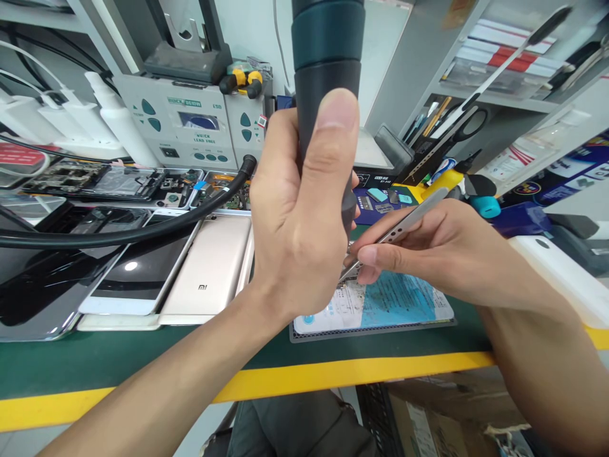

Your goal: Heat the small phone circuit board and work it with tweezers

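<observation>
At the near edge of the workbench [118,362], a green mat bordered by a yellow strip, both forearms reach in from below. The left hand [297,216] is wrapped tight around the dark handle of a hot-air gun [326,95], thumb pressed flat up its front, holding it upright so the barrel rises out of the top of the view. Its nozzle end is hidden behind the fist. The right hand [442,251] pinches a pair of silver tweezers [404,223] between thumb and forefinger, tips angled down toward the left hand. Where the tips meet lies a small circuit board [349,295], resting on a blue-and-white repair pad [404,304] near the middle of the bench's front edge; what the tips hold cannot be made out.

Left of the hands, a gold phone [209,273] lies back-up beside a white-framed phone [137,273] and a dark glass panel [38,292]. A thick black hose [143,231] curves over them to the grey rework station [190,127] at the back left. Opened phone frames [109,181] lie before it, with white bottles [118,120] alongside. At the back right, scissors [457,130] and tools stand in a holder below shelves [514,57].
</observation>
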A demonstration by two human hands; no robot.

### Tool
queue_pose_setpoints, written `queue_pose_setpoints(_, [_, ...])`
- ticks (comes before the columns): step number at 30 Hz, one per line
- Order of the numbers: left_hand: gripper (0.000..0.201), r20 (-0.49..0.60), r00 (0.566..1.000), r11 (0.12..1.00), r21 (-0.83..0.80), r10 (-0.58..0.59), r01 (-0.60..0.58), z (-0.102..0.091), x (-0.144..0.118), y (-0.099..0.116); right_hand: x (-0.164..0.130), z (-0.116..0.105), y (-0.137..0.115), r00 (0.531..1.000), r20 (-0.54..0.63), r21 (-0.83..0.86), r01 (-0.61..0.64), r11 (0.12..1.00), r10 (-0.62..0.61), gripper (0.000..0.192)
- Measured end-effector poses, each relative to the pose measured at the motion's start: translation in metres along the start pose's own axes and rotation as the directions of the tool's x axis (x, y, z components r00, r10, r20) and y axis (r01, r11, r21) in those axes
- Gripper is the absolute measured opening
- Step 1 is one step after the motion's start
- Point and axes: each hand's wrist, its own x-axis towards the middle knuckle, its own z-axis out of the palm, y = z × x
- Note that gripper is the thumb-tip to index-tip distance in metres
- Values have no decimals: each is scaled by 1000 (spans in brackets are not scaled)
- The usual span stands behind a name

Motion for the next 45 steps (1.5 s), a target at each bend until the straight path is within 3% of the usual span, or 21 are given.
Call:
queue_pose_setpoints(7, [42, 6, 1000, 1000, 16, -3, 3, 0, -1, 2, -1, 0, -1, 1000, -6, -21, 5, 1000, -6, 20])
queue_pose_setpoints(14, [43, 2, 1000, 999, 34, 12, -12, -1, -1, 1, -1, 2, -2, 999, -10, 10, -49, 999, 49, 20])
queue_pose_setpoints(19, [42, 1, 1000, 998, 55, 14, -14, 0, -2, 1, -4, 7, -4, 989, -77, 34, -124, 992, 126, 17])
queue_pose_setpoints(28, [42, -1, 1000, 999, 39, 20, -20, 1, -2, 1, -15, 14, -10, 992, -126, -156, 2, 988, -22, 1])
queue_pose_setpoints(34, [40, 5, 1000, 1000, 12, 24, -24, 2, -2, 0, -19, 17, -11, 987, -142, -159, 48, 986, -71, 8])
queue_pose_setpoints(41, [40, 13, 999, 998, 29, 49, -49, 1, -1, 1, -19, 12, -10, 993, -111, -209, 12, 978, -36, 4])
queue_pose_setpoints(45, [39, 22, 999, 998, 44, 50, -50, 1, -2, 2, -20, 7, -10, 994, -59, -231, 81, 970, -97, 14])
